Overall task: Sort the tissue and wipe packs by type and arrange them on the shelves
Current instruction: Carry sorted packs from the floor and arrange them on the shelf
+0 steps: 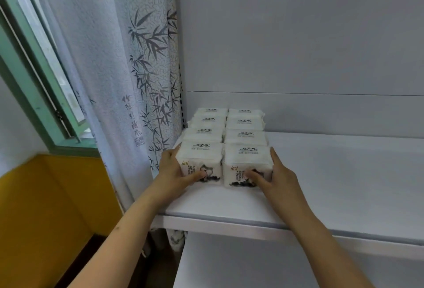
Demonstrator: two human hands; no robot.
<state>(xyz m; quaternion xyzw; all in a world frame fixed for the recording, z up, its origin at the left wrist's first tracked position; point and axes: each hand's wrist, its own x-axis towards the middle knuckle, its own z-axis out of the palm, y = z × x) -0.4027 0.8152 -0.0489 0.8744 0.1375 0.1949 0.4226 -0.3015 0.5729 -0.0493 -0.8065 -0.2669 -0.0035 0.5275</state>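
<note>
Eight white tissue packs (226, 141) standing on a pale grey shelf (332, 184), two columns of four running back toward 12 o'clock, hard against the shelf's left end and touching one another. Same brand lettering on every top face; ink-wash print and "kol" on the two fronts nearest the camera.

Left hand (174, 173) wrapped around the front left pack (199, 164): thumb lying across the printed front, fingers curled against the pack's outer side at 9 o'clock. Right hand (273, 177) mirrored on the front right pack (246, 166): thumb over the front face, fingers bent along the side at 3 o'clock. Both packs squeezed together between the two hands, bases resting on the shelf, a little back from its front edge.

Shelf surface bare toward 3 o'clock. Grey back panel (298, 47) upright behind the rows. A lower shelf (229, 264) showing at 6 o'clock beneath the front lip. At 9 o'clock, a white curtain (128, 69) printed with bamboo, hanging just beside the packs; past it a green window frame (41, 95) and, below, a yellow wall (46, 214).
</note>
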